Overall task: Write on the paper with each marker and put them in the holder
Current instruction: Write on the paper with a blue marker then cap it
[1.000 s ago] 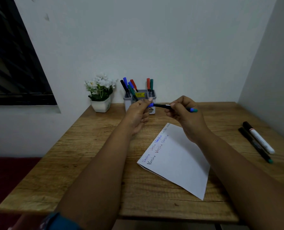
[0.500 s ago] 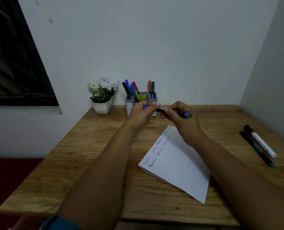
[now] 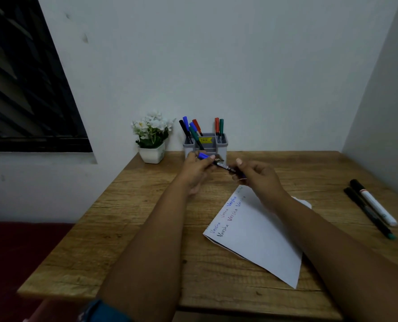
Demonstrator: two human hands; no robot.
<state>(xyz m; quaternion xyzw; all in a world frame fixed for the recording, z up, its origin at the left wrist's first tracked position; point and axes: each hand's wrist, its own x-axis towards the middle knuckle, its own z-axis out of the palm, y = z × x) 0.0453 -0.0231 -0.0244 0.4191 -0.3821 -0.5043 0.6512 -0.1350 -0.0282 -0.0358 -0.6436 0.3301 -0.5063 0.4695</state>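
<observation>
A thin black marker with a blue cap [image 3: 218,163] hangs in the air just in front of the grey holder [image 3: 223,141]. My left hand [image 3: 196,171] pinches its blue-capped end. My right hand [image 3: 257,176] curls around its other end. Below them lies the white paper [image 3: 258,231], with several handwritten words in different colours along its upper left edge. Several markers stand in the holder at the back of the wooden table [image 3: 146,228]. Two more markers lie at the right: a white one [image 3: 374,203] and a black one with a green end [image 3: 368,212].
A small white pot of white flowers [image 3: 152,135] stands left of the holder against the wall. A dark window [image 3: 26,89] fills the upper left. The right wall runs close beside the table's right edge.
Both hands have drawn closer together on the marker, and it now tilts down to the right. The blue end by my right hand is now hidden. The camera has tipped slightly.
</observation>
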